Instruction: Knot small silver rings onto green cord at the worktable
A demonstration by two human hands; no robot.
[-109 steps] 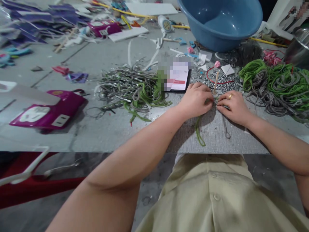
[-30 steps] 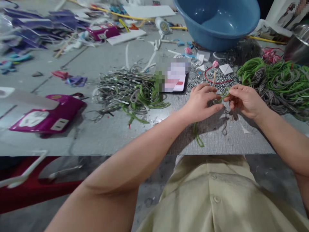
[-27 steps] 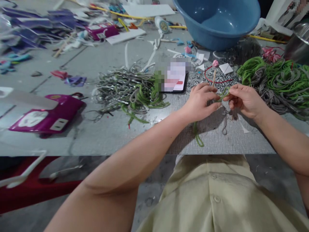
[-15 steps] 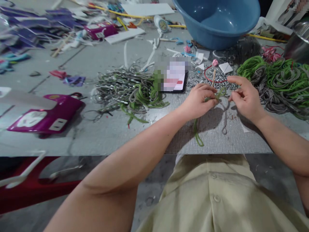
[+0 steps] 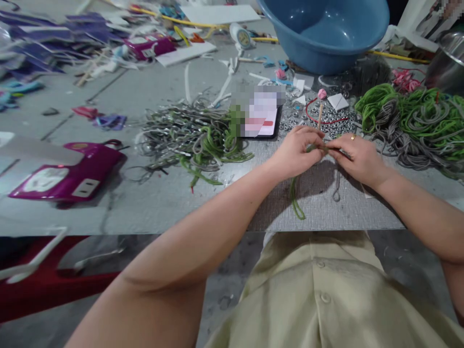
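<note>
My left hand (image 5: 302, 150) is closed on a green and grey cord (image 5: 297, 203), whose green loop hangs down over the table near its front edge. Close beside it, my right hand (image 5: 357, 157) pinches the same cord, fingertips nearly meeting those of the left. A grey looped end (image 5: 337, 188) dangles below between the hands. Just behind them lie many small silver beads (image 5: 331, 113), a thin wooden stick (image 5: 320, 116) and a red cord (image 5: 308, 108) with a pink bead-like piece (image 5: 322, 94).
A phone (image 5: 266, 116) and a pile of green and grey cords (image 5: 188, 135) lie left of my hands. More cords (image 5: 427, 125) are heaped at the right. A blue basin (image 5: 326, 43) stands behind. A purple device (image 5: 79, 169) sits at the left.
My right hand has moved in toward my left hand, and its raised, spread fingers have come together on the cord. The left hand has stayed about where it was.
</note>
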